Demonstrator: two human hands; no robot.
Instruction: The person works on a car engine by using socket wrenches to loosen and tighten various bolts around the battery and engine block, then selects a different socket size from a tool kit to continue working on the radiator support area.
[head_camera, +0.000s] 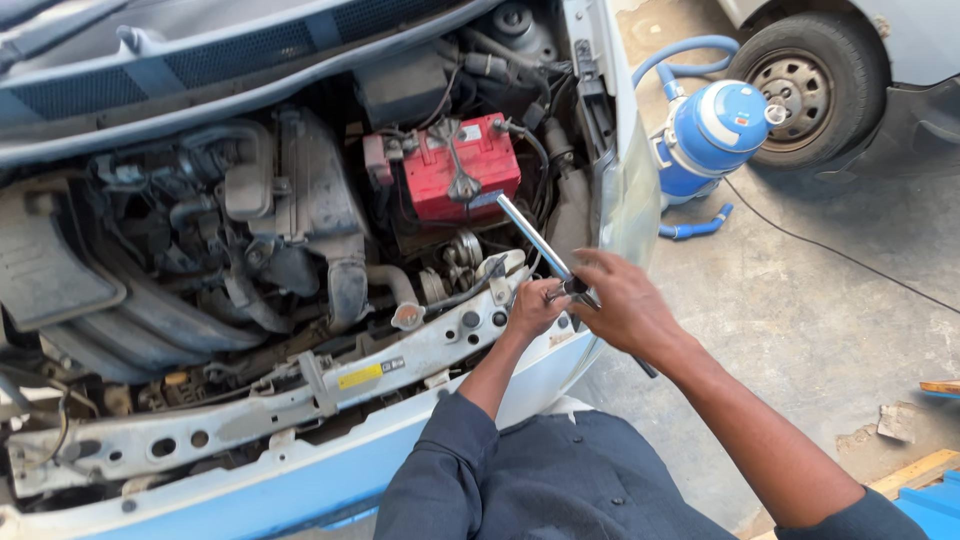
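I look down into an open engine bay with a red battery (462, 168) at its back right. My right hand (622, 305) grips a long shiny metal wrench (535, 240) near its lower end; the shaft slants up toward the battery. My left hand (532, 308) is closed around the tool's lower end, just above the white front crossmember (300, 395) of the car. What the tool's tip engages is hidden by my fingers.
A dusty engine and black hoses (250, 230) fill the bay's left. The raised hood (200, 60) spans the top. A blue canister with a hose (712, 130) stands on the concrete floor at right, next to another car's wheel (800, 90). A thin cable (840, 255) crosses the floor.
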